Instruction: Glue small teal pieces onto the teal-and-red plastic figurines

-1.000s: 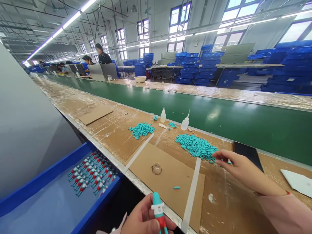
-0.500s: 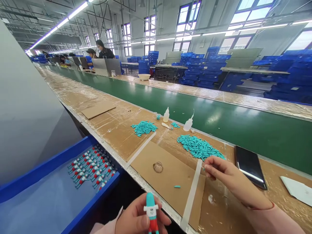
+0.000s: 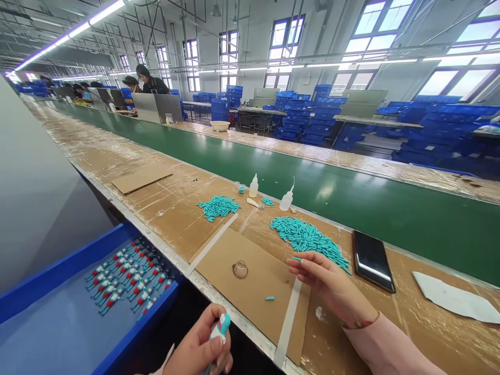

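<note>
In my left hand (image 3: 201, 346) is a small figurine (image 3: 222, 325) with a teal head and white upper body, gripped by the closed fingers near the bench's front edge. My right hand (image 3: 322, 278) pinches a small teal piece (image 3: 297, 258) between thumb and fingers, above the cardboard sheet's right side. Behind that hand spreads a big pile of teal pieces (image 3: 304, 234); a smaller pile (image 3: 217, 207) lies farther left. On the cardboard sheet (image 3: 234, 245) stand a small clear cup (image 3: 241, 269) and one loose teal piece (image 3: 269, 298).
A blue bin (image 3: 128, 333) at lower left holds rows of figurines (image 3: 125, 276). Two squeeze bottles (image 3: 253, 186) stand by the green conveyor (image 3: 336, 182). A black phone (image 3: 373, 260) and white paper (image 3: 455, 297) lie to the right. Co-workers (image 3: 150, 83) are across the conveyor.
My right hand has moved left from the big pile's edge, now with a teal piece showing in its fingertips. The figurine in my left hand has turned and tilted. The view has shifted right.
</note>
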The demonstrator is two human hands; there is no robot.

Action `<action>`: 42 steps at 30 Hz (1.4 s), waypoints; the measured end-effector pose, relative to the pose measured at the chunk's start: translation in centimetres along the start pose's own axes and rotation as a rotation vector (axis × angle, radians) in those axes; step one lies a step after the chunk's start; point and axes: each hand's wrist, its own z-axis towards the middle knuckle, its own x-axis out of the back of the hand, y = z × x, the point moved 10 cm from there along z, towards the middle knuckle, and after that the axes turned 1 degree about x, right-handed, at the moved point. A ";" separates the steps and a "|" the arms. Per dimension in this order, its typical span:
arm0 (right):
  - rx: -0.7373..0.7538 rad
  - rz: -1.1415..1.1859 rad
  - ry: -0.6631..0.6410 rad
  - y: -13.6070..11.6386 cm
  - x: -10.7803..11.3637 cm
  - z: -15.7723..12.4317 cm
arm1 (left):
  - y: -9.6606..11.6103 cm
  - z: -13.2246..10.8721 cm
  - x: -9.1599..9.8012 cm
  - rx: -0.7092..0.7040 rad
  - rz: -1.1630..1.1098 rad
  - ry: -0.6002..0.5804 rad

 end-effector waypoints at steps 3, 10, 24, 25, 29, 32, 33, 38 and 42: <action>-0.002 0.019 -0.015 -0.2 -0.2 -0.2 | -0.2 0.2 0.6 0.015 -0.030 0.063; 0.120 -0.030 0.038 -0.8 0.6 -0.2 | 0.0 -0.2 1.6 0.029 -0.143 0.183; 1.160 -1.032 -0.209 -5.4 -12.6 -4.0 | -0.2 -0.7 2.9 0.022 -0.078 0.232; 1.220 -1.083 -0.230 -5.1 -13.6 -4.2 | 0.0 -0.7 3.0 0.008 -0.072 0.236; 1.309 -1.202 -0.270 -4.0 -14.9 -4.1 | 0.2 -0.9 3.3 -0.033 -0.080 0.260; 1.317 -1.223 -0.271 -3.8 -14.7 -4.0 | -0.1 -0.9 3.6 -0.036 -0.085 0.285; 1.325 -1.227 -0.273 -3.8 -14.7 -4.1 | -0.3 -0.9 3.6 -0.031 -0.085 0.285; 1.318 -1.261 -0.286 -3.5 -14.8 -4.2 | -0.9 -0.7 3.6 -0.010 -0.078 0.269; 1.327 -1.263 -0.266 -3.5 -14.6 -4.2 | -0.5 -0.7 4.2 -0.047 -0.072 0.300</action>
